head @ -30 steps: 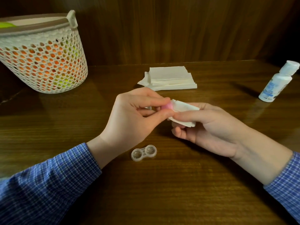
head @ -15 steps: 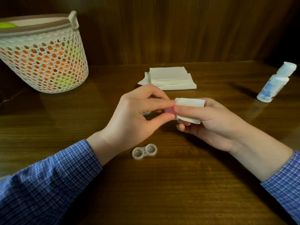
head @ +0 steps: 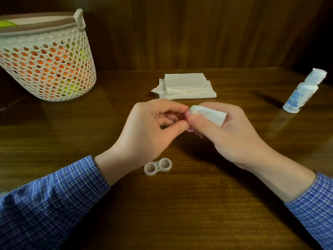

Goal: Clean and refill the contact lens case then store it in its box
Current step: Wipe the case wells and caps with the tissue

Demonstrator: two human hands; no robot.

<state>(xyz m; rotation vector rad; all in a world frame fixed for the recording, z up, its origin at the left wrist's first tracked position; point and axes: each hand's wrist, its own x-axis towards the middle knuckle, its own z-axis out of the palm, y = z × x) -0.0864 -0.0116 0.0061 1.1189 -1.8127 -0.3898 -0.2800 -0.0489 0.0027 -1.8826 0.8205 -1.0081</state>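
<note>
Dark wood backs us as our right hand [head: 227, 134] has rolled its gripped tissue [head: 209, 114] into what looks like the pink cap [head: 187, 116] our left hand [head: 149, 130] pinches, the lens case [head: 158, 166] lying just below our left wrist.

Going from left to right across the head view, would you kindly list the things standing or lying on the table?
Basket → contact lens case → stack of tissues → solution bottle.
</note>
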